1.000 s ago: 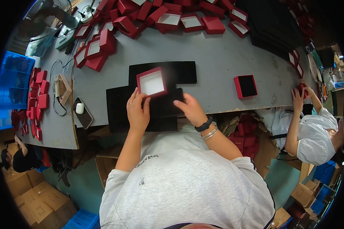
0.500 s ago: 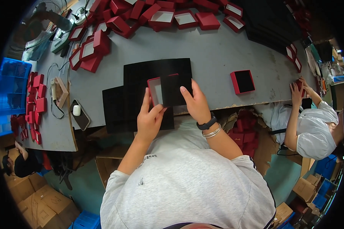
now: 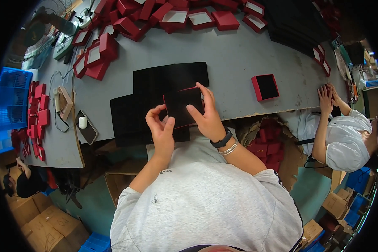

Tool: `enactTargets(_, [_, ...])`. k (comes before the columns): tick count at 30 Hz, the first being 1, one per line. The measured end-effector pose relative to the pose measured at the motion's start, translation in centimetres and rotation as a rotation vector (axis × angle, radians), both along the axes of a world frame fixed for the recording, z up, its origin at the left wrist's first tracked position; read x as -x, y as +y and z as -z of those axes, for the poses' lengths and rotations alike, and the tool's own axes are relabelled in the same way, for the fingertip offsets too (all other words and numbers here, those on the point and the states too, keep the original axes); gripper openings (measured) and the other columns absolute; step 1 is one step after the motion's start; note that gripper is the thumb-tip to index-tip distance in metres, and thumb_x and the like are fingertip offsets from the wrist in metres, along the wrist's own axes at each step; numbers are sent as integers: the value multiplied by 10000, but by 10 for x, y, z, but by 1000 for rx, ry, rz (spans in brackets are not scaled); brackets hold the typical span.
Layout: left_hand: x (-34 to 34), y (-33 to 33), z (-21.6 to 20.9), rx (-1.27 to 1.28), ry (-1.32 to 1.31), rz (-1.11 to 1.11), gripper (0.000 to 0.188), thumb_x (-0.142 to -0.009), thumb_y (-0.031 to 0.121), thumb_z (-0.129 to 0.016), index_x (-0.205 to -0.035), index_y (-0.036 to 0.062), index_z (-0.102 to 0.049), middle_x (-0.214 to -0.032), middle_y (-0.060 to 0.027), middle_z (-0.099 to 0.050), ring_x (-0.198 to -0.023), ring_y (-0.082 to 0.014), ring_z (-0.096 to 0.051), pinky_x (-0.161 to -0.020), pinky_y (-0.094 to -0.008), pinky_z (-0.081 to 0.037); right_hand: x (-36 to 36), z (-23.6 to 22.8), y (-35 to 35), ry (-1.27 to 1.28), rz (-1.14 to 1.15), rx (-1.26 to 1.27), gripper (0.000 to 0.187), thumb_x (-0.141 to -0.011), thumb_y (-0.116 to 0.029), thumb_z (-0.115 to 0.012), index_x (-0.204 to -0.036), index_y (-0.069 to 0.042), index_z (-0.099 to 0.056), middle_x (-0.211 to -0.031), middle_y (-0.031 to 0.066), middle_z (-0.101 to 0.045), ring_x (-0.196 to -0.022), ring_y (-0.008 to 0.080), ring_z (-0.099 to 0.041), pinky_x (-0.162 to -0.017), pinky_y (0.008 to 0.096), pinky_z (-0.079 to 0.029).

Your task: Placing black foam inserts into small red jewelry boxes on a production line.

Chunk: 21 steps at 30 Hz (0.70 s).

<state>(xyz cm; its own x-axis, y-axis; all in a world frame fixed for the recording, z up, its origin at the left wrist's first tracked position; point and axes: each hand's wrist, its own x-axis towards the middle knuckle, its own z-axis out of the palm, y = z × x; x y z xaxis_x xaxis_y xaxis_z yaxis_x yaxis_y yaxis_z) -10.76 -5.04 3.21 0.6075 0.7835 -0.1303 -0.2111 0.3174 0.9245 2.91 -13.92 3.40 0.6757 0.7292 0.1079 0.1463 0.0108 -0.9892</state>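
A small red box filled with a black pad is held up over the table's near edge. My left hand grips its lower left corner with thumb and fingers. My right hand holds its right side, thumb pressed on the black pad. Under the box lie black foam sheets spread on the grey table.
A finished red box with black lining sits to the right. Many open red boxes pile along the far edge and left. A phone lies at the left. Another person works at the right end; cardboard cartons stand below.
The red box showed a white inside a second ago; it now holds a black pad. Both hands brought it nearer to me, off the foam sheets.
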Motion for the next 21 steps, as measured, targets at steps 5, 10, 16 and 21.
enactTargets(5, [-3,0,2,42,-5,34,541,-1016,88,-545,-1491,46,-290,-1361,-108,-533,-1253,-180,-532,-1024,-317,-472,-1,2,-1,36,-89,-55,667,-963,-172,-670,-1530,-72,-334,-1472,161,-397,-1380,263,-385,-1130,384,-363])
enactTargets(10, [-2,1,4,-168,38,127,628,-949,-9,-627,-1483,28,-298,-1395,-164,-507,-1270,-216,-523,-1062,-330,-441,-9,2,-7,364,-120,-202,553,-985,-130,-655,-1477,-60,-414,-1368,62,-502,-1216,140,-521,-1037,294,-434])
enactTargets(16, [-4,-3,-4,-201,62,314,783,-900,-53,-657,-1539,70,-222,-1420,-177,-455,-1281,-239,-523,-1065,-356,-461,-18,1,-13,394,-34,-56,360,-998,-119,-643,-1332,-41,-534,-1206,37,-607,-1076,122,-594,-931,269,-490])
enactTargets(21, [-3,2,-2,-145,112,391,855,-865,-100,-669,-1565,90,-217,-1411,-169,-458,-1292,-250,-523,-1081,-372,-464,-21,2,-19,343,-59,-79,486,-950,-134,-706,-1376,-55,-486,-1195,58,-614,-1105,148,-594,-962,295,-488])
